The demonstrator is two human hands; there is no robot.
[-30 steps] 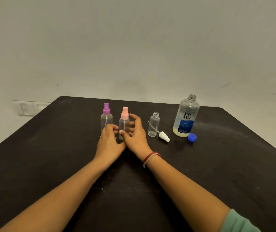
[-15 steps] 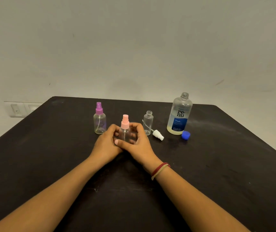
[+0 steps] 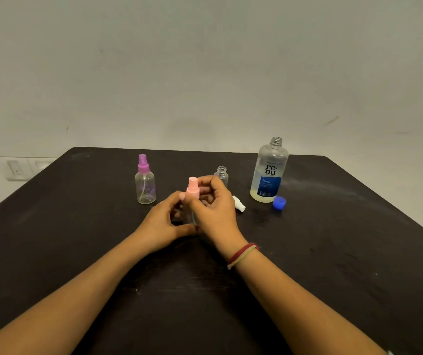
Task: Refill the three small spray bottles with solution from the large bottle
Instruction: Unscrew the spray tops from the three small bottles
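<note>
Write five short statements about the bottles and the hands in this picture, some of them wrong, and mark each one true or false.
1. The large bottle stands open, without its cap. True.
2. The blue cap lies on the table beside the large bottle. True.
3. The left hand holds the purple-topped bottle. False: that bottle stands alone; the left hand holds the pink-topped bottle.
4. The right hand pinches the pink top. True.
5. The white sprayer is screwed onto the small open bottle. False: it lies on the table, off that bottle.
</note>
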